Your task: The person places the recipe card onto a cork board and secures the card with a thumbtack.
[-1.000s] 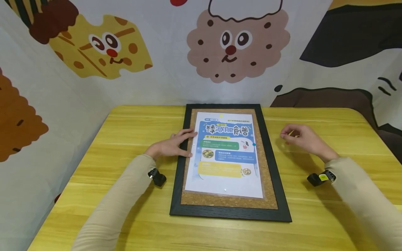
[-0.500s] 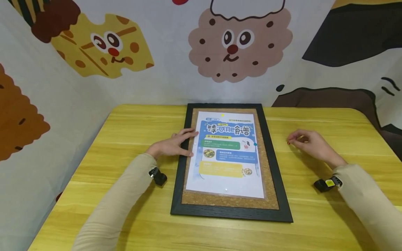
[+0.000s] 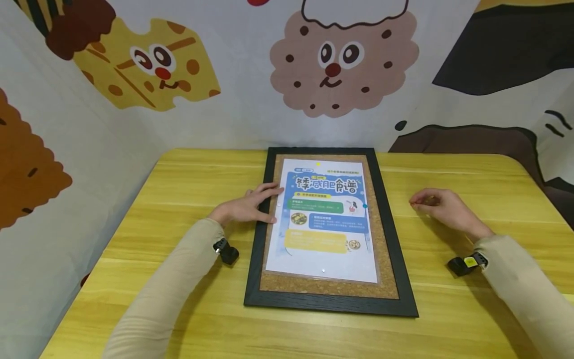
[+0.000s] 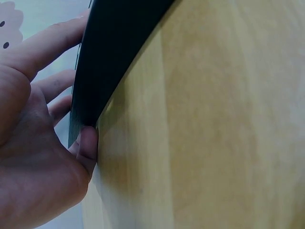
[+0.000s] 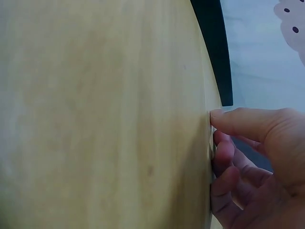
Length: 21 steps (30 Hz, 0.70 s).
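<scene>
A black-framed corkboard (image 3: 329, 286) lies flat on the table, with a printed sheet (image 3: 305, 262) in a clear sleeve on it. Small round tacks show on the sheet: a yellow tack (image 3: 318, 164) at the top, a teal tack (image 3: 364, 206) at the right edge and a white tack (image 3: 323, 270) below. My left hand (image 3: 244, 208) rests across the board's left frame, fingers spread and fingertips at the sheet's edge. Right of the board, my right hand (image 3: 441, 205) is low at the tabletop, fingers bent. A reddish spot shows at its fingertips; I cannot tell if they pinch something.
The wooden table (image 3: 179, 189) extends around the board on both sides. Behind it hangs a light cloth backdrop (image 3: 242, 124) with cartoon food prints. Black wrist cameras sit below both wrists, the right camera (image 3: 460, 266) close over the tabletop.
Over the second, my right hand has shifted a little right and toward me, lower to the table, then nearly stopped. My left hand, the board and the sheet keep their places.
</scene>
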### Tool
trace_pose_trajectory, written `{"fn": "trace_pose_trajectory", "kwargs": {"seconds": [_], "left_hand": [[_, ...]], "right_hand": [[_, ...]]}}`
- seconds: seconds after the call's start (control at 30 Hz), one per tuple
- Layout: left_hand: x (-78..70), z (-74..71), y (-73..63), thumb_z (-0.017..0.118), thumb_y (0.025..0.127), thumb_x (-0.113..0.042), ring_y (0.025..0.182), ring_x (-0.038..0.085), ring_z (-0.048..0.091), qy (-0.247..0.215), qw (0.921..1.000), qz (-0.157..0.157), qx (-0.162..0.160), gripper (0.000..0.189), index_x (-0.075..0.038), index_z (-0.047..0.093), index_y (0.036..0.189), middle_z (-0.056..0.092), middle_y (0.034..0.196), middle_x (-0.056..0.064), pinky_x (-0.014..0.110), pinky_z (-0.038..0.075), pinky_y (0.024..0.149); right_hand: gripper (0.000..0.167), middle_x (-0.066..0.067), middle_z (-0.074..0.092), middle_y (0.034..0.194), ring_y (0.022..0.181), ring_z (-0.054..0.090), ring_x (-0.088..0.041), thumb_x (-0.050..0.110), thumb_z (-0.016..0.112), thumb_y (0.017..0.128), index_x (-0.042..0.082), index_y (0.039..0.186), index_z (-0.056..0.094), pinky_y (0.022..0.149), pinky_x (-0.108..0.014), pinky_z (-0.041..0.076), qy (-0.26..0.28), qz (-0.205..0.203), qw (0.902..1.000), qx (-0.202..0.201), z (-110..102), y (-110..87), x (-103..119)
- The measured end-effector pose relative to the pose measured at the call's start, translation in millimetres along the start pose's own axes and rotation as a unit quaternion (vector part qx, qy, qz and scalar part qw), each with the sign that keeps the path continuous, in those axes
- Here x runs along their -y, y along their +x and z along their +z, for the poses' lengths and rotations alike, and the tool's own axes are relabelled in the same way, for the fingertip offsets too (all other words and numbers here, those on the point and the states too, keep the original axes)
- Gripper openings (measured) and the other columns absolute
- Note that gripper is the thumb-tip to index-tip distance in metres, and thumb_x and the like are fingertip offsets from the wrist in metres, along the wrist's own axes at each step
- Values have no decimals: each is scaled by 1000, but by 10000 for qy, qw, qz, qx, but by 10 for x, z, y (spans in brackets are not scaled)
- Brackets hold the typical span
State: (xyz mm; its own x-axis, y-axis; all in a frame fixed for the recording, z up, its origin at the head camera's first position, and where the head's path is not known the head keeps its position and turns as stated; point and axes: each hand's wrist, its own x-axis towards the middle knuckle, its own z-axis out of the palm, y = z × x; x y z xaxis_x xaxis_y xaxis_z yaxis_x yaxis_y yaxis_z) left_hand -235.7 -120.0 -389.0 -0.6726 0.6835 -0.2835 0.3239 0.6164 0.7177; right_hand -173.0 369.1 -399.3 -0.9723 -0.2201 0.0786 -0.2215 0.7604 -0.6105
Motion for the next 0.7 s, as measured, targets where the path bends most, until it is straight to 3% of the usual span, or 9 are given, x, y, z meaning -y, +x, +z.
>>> {"fn": "trace_pose_trajectory", "kwargs": {"seconds": [0.4,0.7], "left_hand": [[5,-8,-1,71,88,-29,144,34,-8,41,10000,19,34,87,-13,18,156,-3,161,6,57,-9,110],[10,1,-1,71,89,-28,144,36,-8,59,10000,64,37,87,-11,18,156,-3,161,8,58,-7,110]], "right_hand": [[9,-12,67,96,77,58,-10,7,67,91,3,99,69,63,-20,45,69,52,10000,20,14,24,-5],[17,-21,67,100,83,62,-4,2,66,90,-5,105,63,70,-16,50,660,47,9978,73,26,46,82]]}}
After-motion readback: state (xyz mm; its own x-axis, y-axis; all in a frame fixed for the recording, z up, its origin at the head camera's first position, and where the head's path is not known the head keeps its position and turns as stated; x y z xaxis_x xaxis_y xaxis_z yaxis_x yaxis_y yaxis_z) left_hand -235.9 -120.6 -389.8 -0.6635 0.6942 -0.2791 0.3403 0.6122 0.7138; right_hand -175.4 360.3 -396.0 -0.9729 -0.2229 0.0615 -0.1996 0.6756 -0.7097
